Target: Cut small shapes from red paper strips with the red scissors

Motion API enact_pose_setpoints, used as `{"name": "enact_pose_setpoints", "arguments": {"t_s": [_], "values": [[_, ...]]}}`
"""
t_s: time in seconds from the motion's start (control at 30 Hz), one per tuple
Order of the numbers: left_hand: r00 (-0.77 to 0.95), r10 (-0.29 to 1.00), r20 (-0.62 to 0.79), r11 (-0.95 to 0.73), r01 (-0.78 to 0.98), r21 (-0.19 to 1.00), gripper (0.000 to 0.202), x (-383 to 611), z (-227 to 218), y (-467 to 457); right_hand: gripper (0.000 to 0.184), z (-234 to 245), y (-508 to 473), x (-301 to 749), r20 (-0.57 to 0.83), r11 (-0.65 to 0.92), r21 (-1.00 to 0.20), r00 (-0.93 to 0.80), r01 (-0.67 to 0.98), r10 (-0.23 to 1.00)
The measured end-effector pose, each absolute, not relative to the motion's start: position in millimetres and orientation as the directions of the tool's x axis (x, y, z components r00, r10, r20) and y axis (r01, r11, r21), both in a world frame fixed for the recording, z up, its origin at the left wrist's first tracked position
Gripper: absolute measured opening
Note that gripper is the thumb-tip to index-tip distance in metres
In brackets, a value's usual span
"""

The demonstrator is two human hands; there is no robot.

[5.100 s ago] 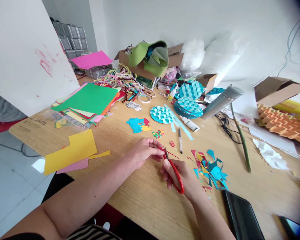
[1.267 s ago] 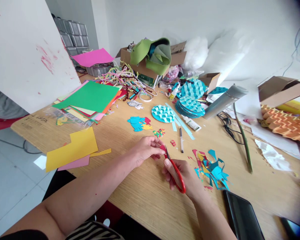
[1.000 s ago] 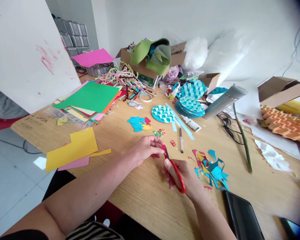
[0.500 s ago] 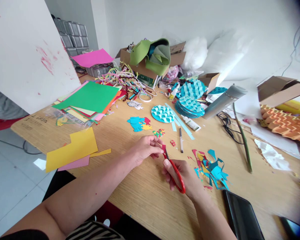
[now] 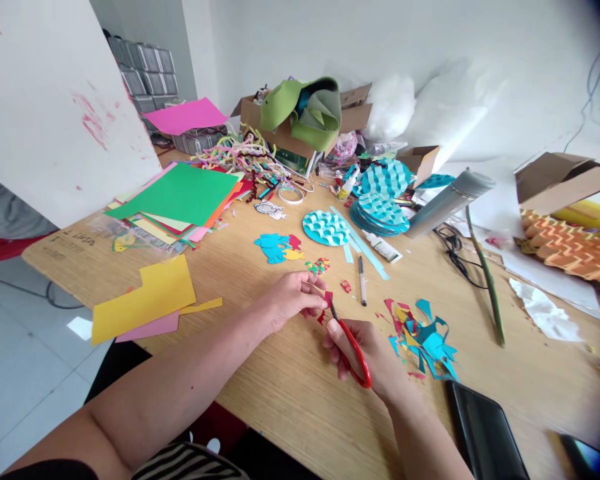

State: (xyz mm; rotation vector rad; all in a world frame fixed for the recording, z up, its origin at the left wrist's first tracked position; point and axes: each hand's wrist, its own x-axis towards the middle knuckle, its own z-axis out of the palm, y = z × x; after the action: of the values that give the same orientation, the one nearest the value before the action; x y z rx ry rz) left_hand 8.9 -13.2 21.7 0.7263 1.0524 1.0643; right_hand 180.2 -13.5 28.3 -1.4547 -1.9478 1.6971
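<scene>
Between the fingertips of my left hand point(image 5: 296, 297) is a small piece of red paper point(image 5: 329, 296). My right hand point(image 5: 356, 350) is closed around the red handles of a pair of scissors point(image 5: 355, 347), whose dark blades meet the paper. Just below the left fingertips shows a small red scrap point(image 5: 322, 317). Beyond the hands lie blue fish cut-outs point(image 5: 271, 247), with a red cut-out point(image 5: 295, 243) and a yellow one point(image 5: 295, 255) beside them. Tiny coloured paper bits point(image 5: 319, 266) and small red pieces point(image 5: 346, 286) are close by.
Blue, red and yellow offcuts point(image 5: 430, 340) lie right of my hands, near a black phone point(image 5: 485, 427). A pen point(image 5: 363, 280), a glue bottle point(image 5: 383, 247) and wavy blue discs point(image 5: 326, 228) are farther back. Yellow paper point(image 5: 150, 300) and a coloured sheet stack point(image 5: 180, 193) are at left.
A small red scrap now shows below the left fingertips, near the blades. Both hands and the scissors have barely shifted.
</scene>
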Motion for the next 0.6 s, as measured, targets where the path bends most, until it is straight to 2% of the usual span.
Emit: {"name": "enact_pose_setpoints", "arguments": {"t_s": [0.6], "values": [[0.082,0.950,-0.300,0.310,-0.340,0.888,0.031,9.3,20.9,-12.4,0.052,30.3,-14.5,179.6,-0.473,-0.173,-0.819,-0.473,0.547,0.743]]}}
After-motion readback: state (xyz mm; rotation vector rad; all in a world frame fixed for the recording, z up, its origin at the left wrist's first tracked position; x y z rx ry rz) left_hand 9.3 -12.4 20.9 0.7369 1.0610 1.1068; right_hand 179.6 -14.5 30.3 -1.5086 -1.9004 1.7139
